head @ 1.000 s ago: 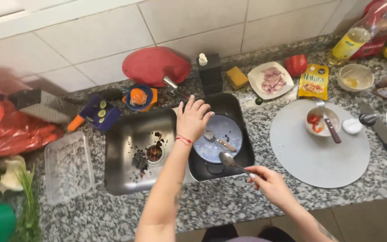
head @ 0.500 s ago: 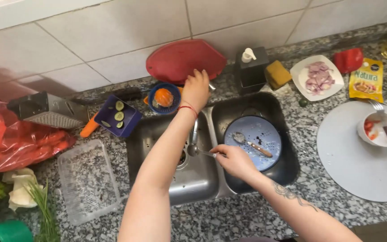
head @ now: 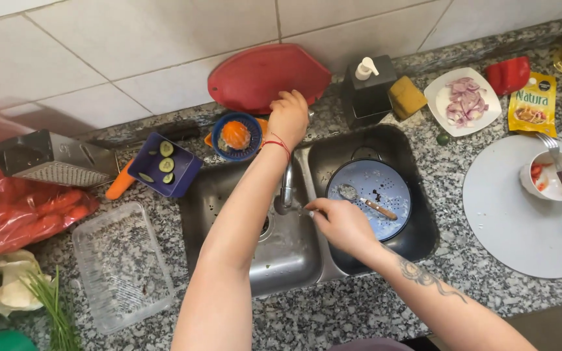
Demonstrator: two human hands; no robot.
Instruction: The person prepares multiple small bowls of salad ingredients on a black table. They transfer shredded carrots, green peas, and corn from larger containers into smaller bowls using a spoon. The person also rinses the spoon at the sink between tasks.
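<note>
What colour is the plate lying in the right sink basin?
Light blue, seen in the head view: the plate has a spoon on it.

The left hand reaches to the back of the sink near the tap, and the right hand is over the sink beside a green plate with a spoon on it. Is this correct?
Not quite. The plate is pale blue, not green, as the head view shows. The rest holds: the left hand is at the back by the tap, and the right hand is beside the plate, where the spoon lies.

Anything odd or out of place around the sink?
Mostly normal. The orange carrot lies half tucked under the purple tray of cucumber slices, and dark specks dot the blue plate in the right basin. The left hand reaches behind the tap.
</note>
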